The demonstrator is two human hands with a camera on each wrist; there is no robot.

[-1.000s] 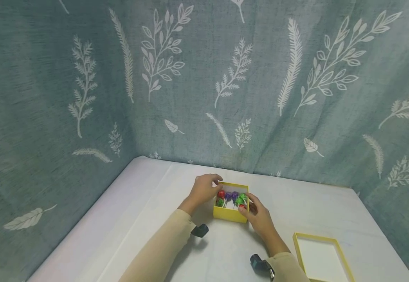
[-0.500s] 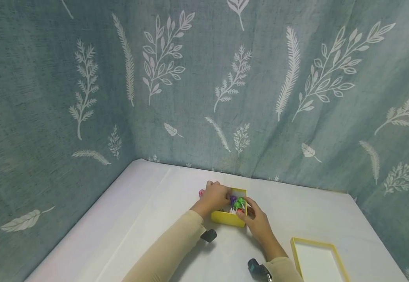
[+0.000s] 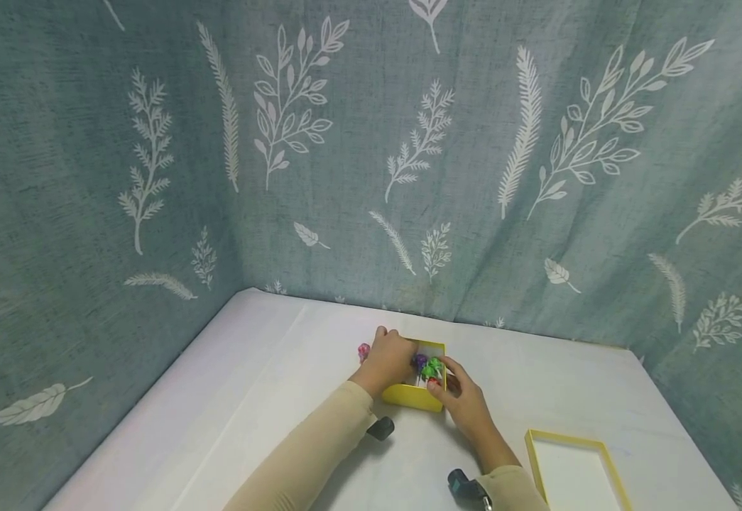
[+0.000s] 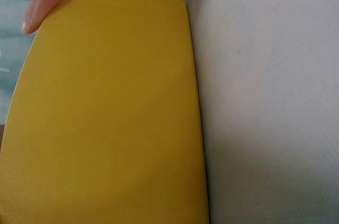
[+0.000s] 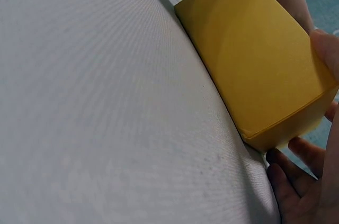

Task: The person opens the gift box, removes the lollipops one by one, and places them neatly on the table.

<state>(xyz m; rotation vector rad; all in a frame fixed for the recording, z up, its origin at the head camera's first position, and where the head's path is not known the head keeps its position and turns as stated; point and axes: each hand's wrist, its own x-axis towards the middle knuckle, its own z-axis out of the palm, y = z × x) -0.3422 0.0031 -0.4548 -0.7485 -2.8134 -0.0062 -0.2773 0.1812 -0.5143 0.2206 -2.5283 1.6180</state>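
Note:
A shallow yellow box (image 3: pixel 412 397) with several wrapped lollipops sits on the white-covered table. My right hand (image 3: pixel 468 404) grips its right end; in the right wrist view the thumb (image 5: pixel 326 52) lies at the top rim and the fingers bend around the end wall. My left hand (image 3: pixel 388 363) reaches over the left side with its fingertips hidden inside, so I cannot tell whether they hold a lollipop. Purple lollipops (image 3: pixel 420 362) and green lollipops (image 3: pixel 432 367) show between the hands, with a bit of red by the right thumb. A pink lollipop head (image 3: pixel 363 351) shows just left of the left hand.
A shallow yellow-edged lid (image 3: pixel 578 472) with a white inside lies at the right front of the table. Behind the table hangs a teal leaf-patterned curtain (image 3: pixel 345 177), which also runs along the left side.
My left hand has moved right from the box's left rim to reach inside, covering the lollipops there. The pink lollipop head has come into view. My right hand has kept its grip.

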